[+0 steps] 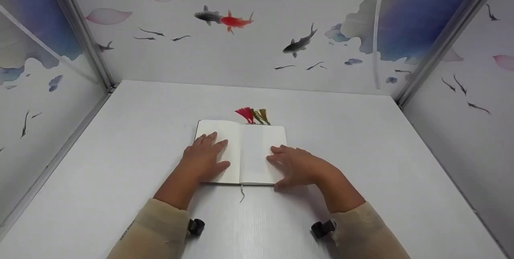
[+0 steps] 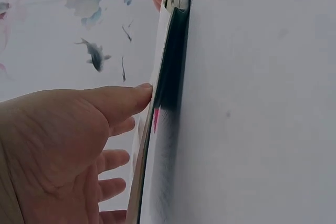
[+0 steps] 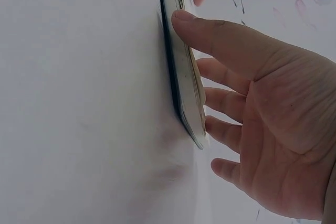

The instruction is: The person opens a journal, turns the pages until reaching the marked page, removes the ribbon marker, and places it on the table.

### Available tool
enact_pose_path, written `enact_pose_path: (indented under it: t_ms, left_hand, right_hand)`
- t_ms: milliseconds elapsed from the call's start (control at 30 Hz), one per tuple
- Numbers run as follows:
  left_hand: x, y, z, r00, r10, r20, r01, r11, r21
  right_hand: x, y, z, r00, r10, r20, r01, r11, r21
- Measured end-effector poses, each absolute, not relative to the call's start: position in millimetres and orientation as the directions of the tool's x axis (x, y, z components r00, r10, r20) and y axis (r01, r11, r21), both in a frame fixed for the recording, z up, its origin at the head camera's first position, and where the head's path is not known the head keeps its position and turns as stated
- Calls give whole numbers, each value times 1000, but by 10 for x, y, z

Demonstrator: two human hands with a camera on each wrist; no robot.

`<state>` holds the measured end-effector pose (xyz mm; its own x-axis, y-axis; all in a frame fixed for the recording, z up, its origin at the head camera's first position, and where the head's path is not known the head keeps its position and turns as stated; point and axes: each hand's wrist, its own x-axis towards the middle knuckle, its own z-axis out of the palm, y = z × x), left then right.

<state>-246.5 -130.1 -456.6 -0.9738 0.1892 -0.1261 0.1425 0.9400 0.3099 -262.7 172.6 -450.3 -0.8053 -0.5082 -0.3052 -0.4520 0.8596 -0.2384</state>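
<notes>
- On white desk [image 1: 341, 122], approx. ctr: notebook [image 1: 253, 154], lying spread.
- L hand [image 1: 202, 158]: fingers extended, splayed on L pg [image 1: 233, 140]; R hand [image 1: 303, 166]: fingers loosely bent at R pg edge, not clasping.
- Prob. light; dark cover [image 2: 176, 59] likely stiff, pgs crease-prone; best hold: cover edges.
- Smooth cream pgs; fringed red/olive tassels [image 1: 246, 115]; thin ribbon [image 1: 242, 194].

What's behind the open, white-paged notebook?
A red thread tassel and olive-gold thread tassels, past the far edge of the notebook. Their near ends are covered; inside or under it, unclear.
</notes>
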Motion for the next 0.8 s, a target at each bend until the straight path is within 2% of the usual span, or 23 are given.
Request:
enact_pose_path:
  t_ms: [200, 433, 800]
  left_hand:
    - [-2462, -1312, -4602, -959, 191, -209, 113, 935, 336]
    - [-2465, -1311, -4611, -955, 195, -224, 117, 940, 320]
    - [-2475, -1303, -4584, -946, 201, -253, 121, 946, 301]
  right_hand:
    - [-2623, 1720, -4510, -805, -507, -309, -454, 861, -231]
    - [-2613, 1727, -4487, -806, -497, -322, -436, 866, -244]
    - [-2617, 1780, -4452, -822, -476, -311, -370, 863, -343]
